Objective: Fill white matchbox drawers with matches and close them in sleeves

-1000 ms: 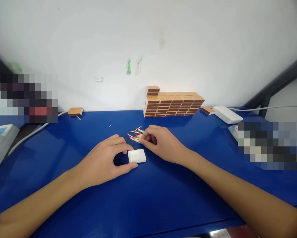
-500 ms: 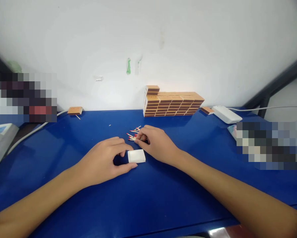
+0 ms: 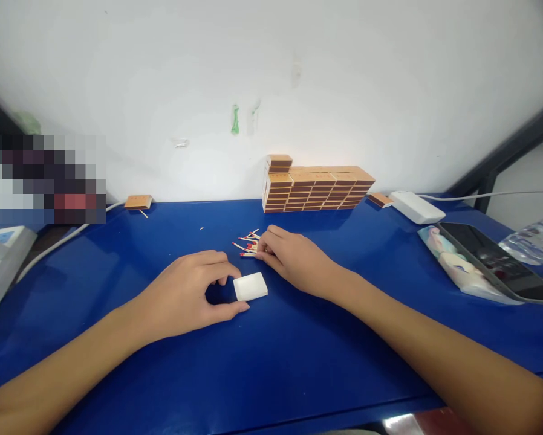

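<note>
My left hand (image 3: 194, 293) rests on the blue table (image 3: 271, 362) with thumb and fingers closed around the left end of a small white matchbox tray (image 3: 250, 286). Just behind the tray lies a loose pile of red-tipped matches (image 3: 248, 243). My right hand (image 3: 294, 260) lies on the right part of that pile, its fingertips pinched together on several matches.
A stacked wall of brown matchboxes (image 3: 317, 188) stands against the white wall. Single matchboxes lie at the back left (image 3: 138, 202) and back right (image 3: 380, 199). A white power adapter (image 3: 416, 208), a phone (image 3: 498, 261) and a plastic bag (image 3: 537, 241) sit at the right.
My right hand's fingers have shifted slightly over the match pile, gathering matches. My left hand stays on the white tray, which has turned a little.
</note>
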Tool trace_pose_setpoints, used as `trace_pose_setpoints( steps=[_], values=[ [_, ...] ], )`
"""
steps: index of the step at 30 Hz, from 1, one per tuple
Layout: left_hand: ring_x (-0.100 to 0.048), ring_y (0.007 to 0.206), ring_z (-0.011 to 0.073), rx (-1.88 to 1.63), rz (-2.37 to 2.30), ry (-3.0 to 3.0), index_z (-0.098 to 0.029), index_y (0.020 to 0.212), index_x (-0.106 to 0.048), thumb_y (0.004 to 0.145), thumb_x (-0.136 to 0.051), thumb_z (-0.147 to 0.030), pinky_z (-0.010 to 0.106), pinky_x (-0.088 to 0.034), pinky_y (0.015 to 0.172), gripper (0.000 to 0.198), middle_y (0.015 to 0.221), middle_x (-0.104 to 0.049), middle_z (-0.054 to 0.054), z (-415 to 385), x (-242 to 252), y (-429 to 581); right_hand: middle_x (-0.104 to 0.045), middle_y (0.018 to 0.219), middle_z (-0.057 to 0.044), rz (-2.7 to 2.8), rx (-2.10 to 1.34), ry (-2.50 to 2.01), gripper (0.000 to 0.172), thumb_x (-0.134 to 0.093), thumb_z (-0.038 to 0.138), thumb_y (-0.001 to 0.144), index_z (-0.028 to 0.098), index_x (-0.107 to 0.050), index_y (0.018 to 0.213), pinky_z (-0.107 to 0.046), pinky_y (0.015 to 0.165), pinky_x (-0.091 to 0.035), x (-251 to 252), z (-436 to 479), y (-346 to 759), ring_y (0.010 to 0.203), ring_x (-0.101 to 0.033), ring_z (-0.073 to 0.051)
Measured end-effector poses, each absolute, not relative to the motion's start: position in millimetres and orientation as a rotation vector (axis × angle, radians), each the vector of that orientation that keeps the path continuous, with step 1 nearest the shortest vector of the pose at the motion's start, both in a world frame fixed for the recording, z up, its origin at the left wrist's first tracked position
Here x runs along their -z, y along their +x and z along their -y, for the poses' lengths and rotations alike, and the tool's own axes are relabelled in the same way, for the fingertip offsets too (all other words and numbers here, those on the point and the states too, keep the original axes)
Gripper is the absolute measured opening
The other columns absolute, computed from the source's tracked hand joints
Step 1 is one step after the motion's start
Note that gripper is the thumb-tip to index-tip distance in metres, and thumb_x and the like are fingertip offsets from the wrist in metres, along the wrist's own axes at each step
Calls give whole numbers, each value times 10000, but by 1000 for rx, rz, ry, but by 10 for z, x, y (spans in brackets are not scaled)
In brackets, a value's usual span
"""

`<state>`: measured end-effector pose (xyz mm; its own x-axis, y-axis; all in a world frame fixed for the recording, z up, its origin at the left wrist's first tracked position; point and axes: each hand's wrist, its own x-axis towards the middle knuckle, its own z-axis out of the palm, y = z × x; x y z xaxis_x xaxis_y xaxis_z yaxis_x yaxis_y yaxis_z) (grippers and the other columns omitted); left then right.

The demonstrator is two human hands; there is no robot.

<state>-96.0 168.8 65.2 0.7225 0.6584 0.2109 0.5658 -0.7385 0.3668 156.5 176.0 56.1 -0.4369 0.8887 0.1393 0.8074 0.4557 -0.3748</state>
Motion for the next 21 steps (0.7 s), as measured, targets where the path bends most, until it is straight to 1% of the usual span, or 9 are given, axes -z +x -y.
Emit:
trace_pose_setpoints(
  steps=[3,6,11,14,17,21],
  values=[
    [-651,774,183,-477,-985,2644,-261,1031,-785,906,-779,-490,301,-497,663,260,867,-685,10,-1690,-649,-958,-637,1006,-45,2353,-445,-1378,190,-578,273,1095,206,-589,918,-308,698,-408,-590,-1752,1693,793,-581,-167],
    [-651,775,177,-472,-1008,2632,-263,1040,-783,909,-776,-487,299,-492,663,259,869,-683,4,-1696,-652,-957,-646,982,-38,2316,-487,-1350,178,-592,298,1087,213,-619,933,-313,714,-422,-624,-1742,1810,810,-587,-174],
    [-649,787,168,-468,-1017,2619,-259,1055,-786,915,-771,-469,291,-486,675,253,876,-677,0,-1702,-658,-957,-669,978,-45,2368,-551,-1312,177,-603,283,1071,207,-654,919,-316,750,-433,-695,-1723,1884,851,-601,-184],
    [-645,790,162,-469,-1021,2616,-252,1064,-789,915,-774,-451,286,-479,680,248,877,-673,-1,-1699,-655,-957,-664,961,-40,2356,-605,-1272,196,-598,301,1079,199,-656,922,-309,746,-430,-742,-1691,1869,842,-594,-176],
    [-638,781,159,-487,-1017,2610,-253,1075,-789,909,-783,-433,281,-468,669,245,872,-669,-3,-1694,-651,-958,-660,936,-22,2333,-657,-1207,180,-618,306,1076,204,-671,939,-297,720,-420,-779,-1631,1816,811,-582,-161],
    [-628,772,153,-494,-994,2608,-246,1069,-783,907,-788,-413,275,-462,657,232,872,-661,-6,-1692,-647,-958,-670,946,-17,2399,-691,-1170,137,-641,250,1064,198,-674,941,-295,709,-404,-768,-1545,1705,808,-574,-153]
  ],
)
